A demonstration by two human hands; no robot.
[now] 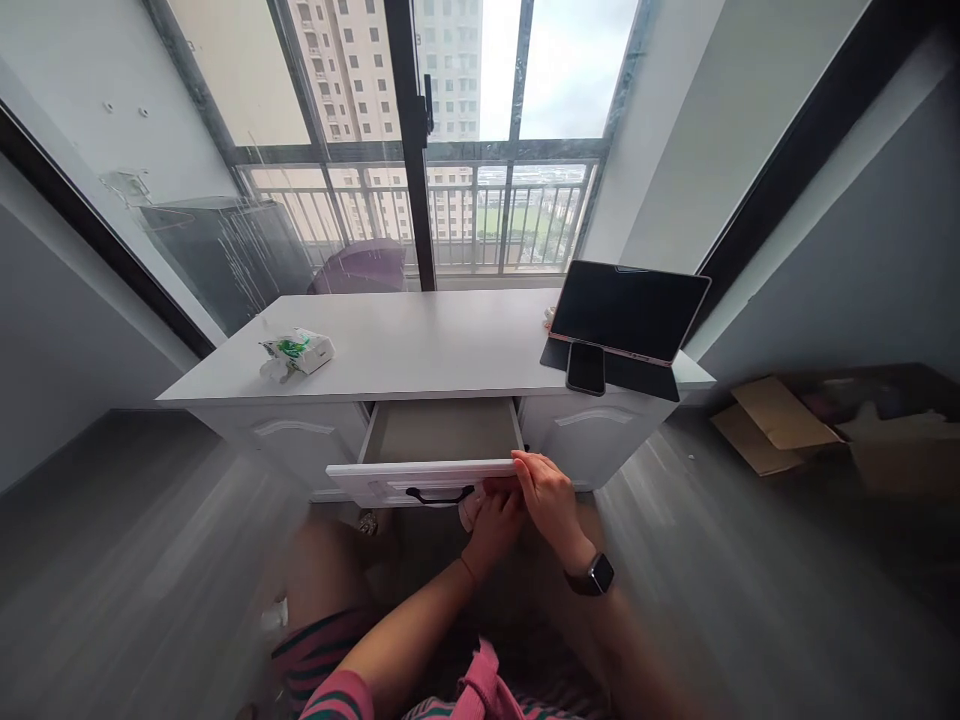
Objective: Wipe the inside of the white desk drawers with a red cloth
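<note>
A white drawer (352, 484) with a black handle (442, 497) is pulled out from the middle of a white desk (420, 345). Its grey bottom shows bare. My right hand (551, 505), with a dark watch at the wrist, grips the top right corner of the drawer front, fingertips over the edge. Lower and to the left, my left hand (495, 525) is pressed against the right part of the drawer front, beside the handle. Its fingers are closed on a pinkish, cloth-like thing (469, 510), mostly hidden by the hand.
A tissue pack (300, 350) lies on the desk's left side. At the right, a tablet (630, 310) stands on its dark cover with a phone (586, 368) in front. An open cardboard box (784, 415) sits on the floor to the right. My legs are under the drawer.
</note>
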